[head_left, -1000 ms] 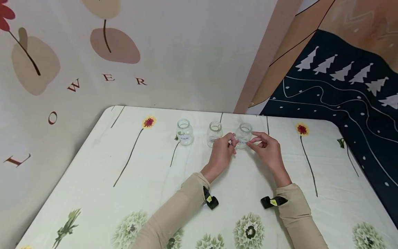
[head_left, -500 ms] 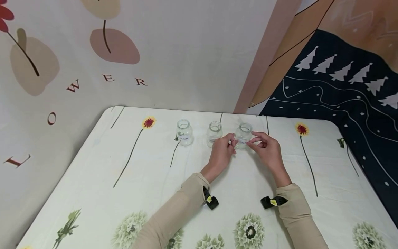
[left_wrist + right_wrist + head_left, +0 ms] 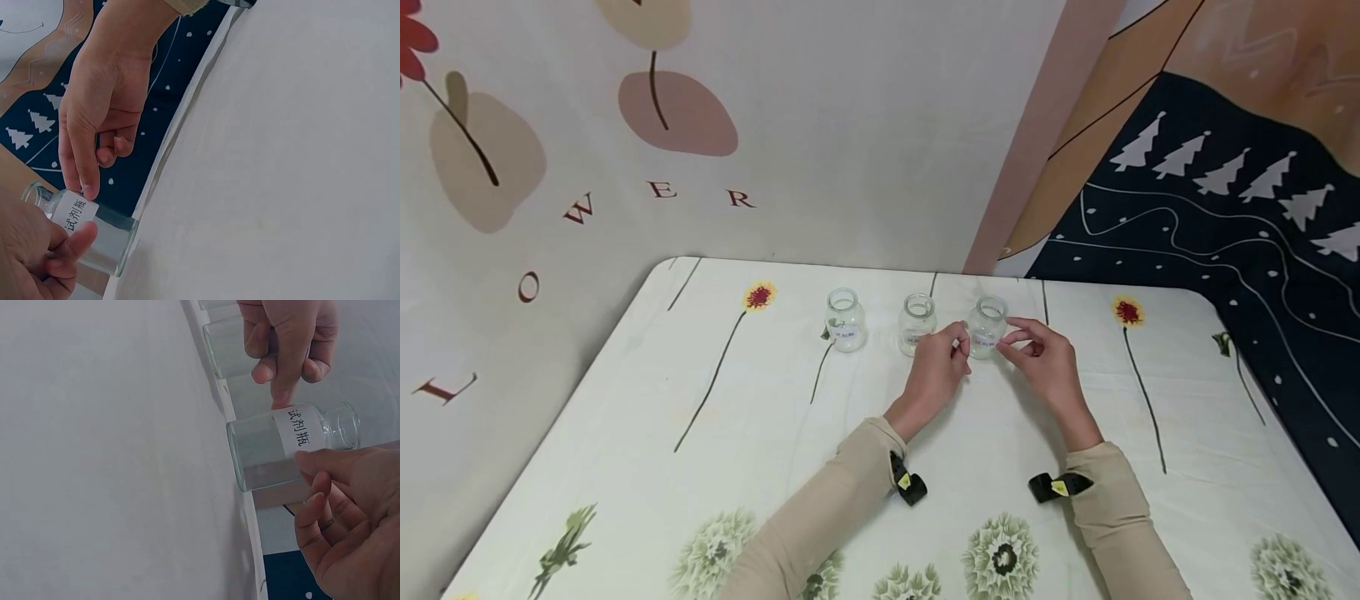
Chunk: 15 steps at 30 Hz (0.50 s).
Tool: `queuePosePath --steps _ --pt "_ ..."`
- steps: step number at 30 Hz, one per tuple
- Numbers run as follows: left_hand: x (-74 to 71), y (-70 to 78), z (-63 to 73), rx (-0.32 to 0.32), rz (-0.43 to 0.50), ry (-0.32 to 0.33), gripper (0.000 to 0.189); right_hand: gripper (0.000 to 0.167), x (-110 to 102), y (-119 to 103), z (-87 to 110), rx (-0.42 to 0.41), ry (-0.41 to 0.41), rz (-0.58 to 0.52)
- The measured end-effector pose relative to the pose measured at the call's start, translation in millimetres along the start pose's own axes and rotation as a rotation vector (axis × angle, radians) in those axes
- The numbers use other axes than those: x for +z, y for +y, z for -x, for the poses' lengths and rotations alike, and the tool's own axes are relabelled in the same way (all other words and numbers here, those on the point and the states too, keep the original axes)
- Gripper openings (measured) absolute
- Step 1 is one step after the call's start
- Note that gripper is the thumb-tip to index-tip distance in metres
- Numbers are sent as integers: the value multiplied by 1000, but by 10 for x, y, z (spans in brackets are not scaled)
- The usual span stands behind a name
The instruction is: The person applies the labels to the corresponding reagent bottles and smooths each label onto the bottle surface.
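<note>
A clear glass reagent bottle [image 3: 989, 321] stands upright, rightmost in a row of 3 on the table. A white label [image 3: 300, 430] printed with dark characters lies across its side. My left hand [image 3: 931, 367] holds the bottle from the left, a fingertip at the label's edge and other fingers curled. From the right, my right hand [image 3: 1049, 364] holds it too, its thumb on the opposite label edge and a finger along the glass. The left wrist view shows both hands at the label, with the bottle partly hidden behind the near hand.
Just left of my left hand is a middle glass bottle [image 3: 917, 310], partly covered by that hand. Farther left stands a labelled glass bottle [image 3: 846, 321]. A flower-print cloth covers the table [image 3: 760, 483]; its back edge meets a printed wall hanging [image 3: 865, 167].
Both hands keep nearly the same place on the rightmost bottle, and the bottles stay where they were. The view shifts very slightly.
</note>
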<state>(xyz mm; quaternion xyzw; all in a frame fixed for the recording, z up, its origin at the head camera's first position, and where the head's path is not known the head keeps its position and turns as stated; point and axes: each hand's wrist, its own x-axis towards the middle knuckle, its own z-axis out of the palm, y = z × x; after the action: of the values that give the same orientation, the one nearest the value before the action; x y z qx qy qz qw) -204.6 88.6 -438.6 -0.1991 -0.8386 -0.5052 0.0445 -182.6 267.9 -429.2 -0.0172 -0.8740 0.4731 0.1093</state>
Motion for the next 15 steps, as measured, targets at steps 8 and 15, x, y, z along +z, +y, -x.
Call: queuePosePath --steps 8,15 --pt "-3 1 14 -6 -5 -9 24 40 -5 -12 -3 -2 2 15" --pt "-14 20 28 -9 -12 -20 19 40 -10 1 5 0 10 23"
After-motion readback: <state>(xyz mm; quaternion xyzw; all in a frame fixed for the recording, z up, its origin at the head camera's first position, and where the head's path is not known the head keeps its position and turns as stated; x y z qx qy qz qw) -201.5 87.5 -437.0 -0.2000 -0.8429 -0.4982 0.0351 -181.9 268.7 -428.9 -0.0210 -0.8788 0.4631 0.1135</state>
